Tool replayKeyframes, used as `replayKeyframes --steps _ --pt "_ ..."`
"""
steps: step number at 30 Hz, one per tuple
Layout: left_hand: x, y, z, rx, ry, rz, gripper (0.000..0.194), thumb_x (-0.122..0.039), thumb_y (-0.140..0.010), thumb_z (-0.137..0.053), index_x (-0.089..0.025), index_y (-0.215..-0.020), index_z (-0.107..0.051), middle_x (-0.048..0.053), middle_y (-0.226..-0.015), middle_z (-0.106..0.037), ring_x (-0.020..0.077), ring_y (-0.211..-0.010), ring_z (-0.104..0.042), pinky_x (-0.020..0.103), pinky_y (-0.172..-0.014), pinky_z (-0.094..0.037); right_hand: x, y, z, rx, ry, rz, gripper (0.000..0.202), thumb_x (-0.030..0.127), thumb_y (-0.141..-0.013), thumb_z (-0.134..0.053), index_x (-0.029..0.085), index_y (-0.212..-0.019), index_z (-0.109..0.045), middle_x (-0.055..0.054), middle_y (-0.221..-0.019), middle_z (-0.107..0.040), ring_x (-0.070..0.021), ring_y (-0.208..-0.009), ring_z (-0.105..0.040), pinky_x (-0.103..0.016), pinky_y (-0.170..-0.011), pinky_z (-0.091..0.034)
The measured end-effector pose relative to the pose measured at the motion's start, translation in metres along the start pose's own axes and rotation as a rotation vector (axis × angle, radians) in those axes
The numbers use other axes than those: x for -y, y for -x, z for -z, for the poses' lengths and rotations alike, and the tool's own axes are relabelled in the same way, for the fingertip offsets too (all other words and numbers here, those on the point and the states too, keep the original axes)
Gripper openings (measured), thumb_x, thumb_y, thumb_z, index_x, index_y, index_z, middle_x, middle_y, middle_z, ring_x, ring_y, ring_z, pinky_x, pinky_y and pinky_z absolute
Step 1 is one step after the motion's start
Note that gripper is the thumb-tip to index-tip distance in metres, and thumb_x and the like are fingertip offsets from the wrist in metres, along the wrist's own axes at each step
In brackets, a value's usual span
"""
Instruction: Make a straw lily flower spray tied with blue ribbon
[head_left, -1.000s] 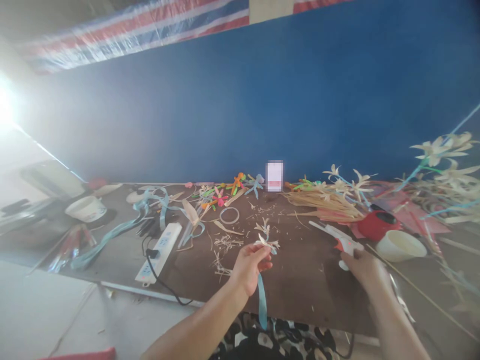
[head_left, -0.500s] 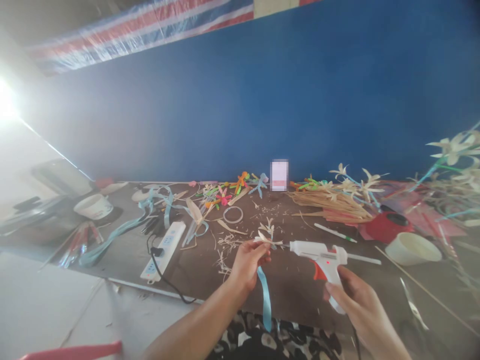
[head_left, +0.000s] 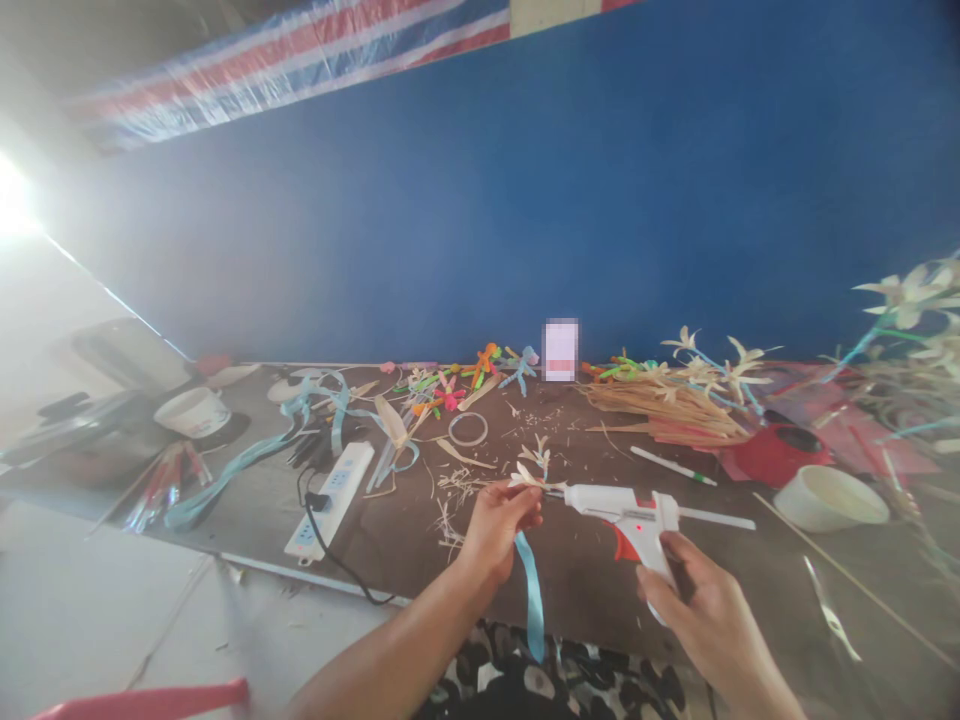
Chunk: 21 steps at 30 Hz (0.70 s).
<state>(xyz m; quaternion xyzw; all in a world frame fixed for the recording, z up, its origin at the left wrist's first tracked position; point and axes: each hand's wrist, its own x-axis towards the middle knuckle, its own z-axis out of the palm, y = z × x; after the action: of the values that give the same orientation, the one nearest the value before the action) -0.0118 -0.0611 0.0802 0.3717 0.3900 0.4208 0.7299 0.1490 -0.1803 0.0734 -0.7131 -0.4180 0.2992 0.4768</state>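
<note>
My left hand [head_left: 499, 525] pinches a small cream-coloured flower [head_left: 534, 480] made of thin strips. A light blue ribbon [head_left: 532, 595] hangs below that hand. In my right hand [head_left: 694, 600] is a white glue gun [head_left: 616, 502] with an orange trigger, gripped by its handle. A small red light shows on its body and a white glue stick [head_left: 716, 518] juts from its back. The gun's nozzle points left and lies at the flower, close to my left fingertips; whether it touches the petals is unclear.
A white power strip [head_left: 330, 500] with a black plug lies left of my hands. Dried strips [head_left: 660, 405], a red tape holder [head_left: 776, 453], a pale cup [head_left: 829, 498] and scissors [head_left: 831, 610] are on the right. Colourful pipe-cleaner figures [head_left: 487, 365] line the blue panel [head_left: 525, 200].
My right hand has moved the glue gun left, bringing its nozzle to the flower. My left hand has stayed nearly still.
</note>
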Motion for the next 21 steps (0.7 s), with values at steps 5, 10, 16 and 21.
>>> replayKeyframes --steps 5,10,16,21 --pt "-0.001 0.0019 -0.0005 0.013 0.022 0.002 0.021 -0.028 -0.056 -0.07 -0.014 -0.071 -0.065 0.003 -0.07 -0.06 0.0086 -0.058 -0.05 0.02 -0.053 -0.042 0.0005 -0.0015 0.0029 -0.011 0.115 0.092 0.025 0.03 -0.066 -0.052 0.017 -0.087 -0.051 0.0 -0.064 -0.063 -0.0149 -0.055 -0.058 -0.019 -0.052 -0.045" --pt "-0.0026 0.0027 -0.002 -0.01 0.04 0.024 0.024 -0.031 -0.054 -0.07 -0.014 -0.071 -0.065 0.001 -0.066 -0.058 0.0081 -0.055 -0.049 0.021 -0.051 -0.041 0.0027 0.0 0.0017 -0.063 0.227 0.194 0.023 0.03 -0.066 -0.051 0.018 -0.085 -0.054 -0.003 -0.075 -0.064 -0.0178 -0.068 -0.06 -0.022 -0.063 -0.046" --pt "-0.0004 -0.0006 -0.001 -0.023 0.01 0.033 0.025 -0.034 -0.057 -0.068 -0.013 -0.071 -0.065 0.001 -0.062 -0.055 0.008 -0.056 -0.047 0.019 -0.051 -0.04 -0.0021 0.0014 0.0065 -0.08 0.312 0.234 0.024 0.031 -0.068 -0.05 0.017 -0.088 -0.053 -0.005 -0.086 -0.062 -0.0186 -0.077 -0.059 -0.023 -0.069 -0.045" --pt "0.0004 -0.0018 -0.0022 -0.02 -0.043 0.025 0.027 -0.035 -0.059 -0.066 -0.012 -0.072 -0.065 0.001 -0.06 -0.051 0.0075 -0.055 -0.045 0.018 -0.05 -0.039 -0.0067 0.0036 0.01 -0.062 0.285 0.2 0.027 0.033 -0.07 -0.049 0.017 -0.092 -0.05 -0.005 -0.088 -0.062 -0.0183 -0.076 -0.059 -0.023 -0.068 -0.045"
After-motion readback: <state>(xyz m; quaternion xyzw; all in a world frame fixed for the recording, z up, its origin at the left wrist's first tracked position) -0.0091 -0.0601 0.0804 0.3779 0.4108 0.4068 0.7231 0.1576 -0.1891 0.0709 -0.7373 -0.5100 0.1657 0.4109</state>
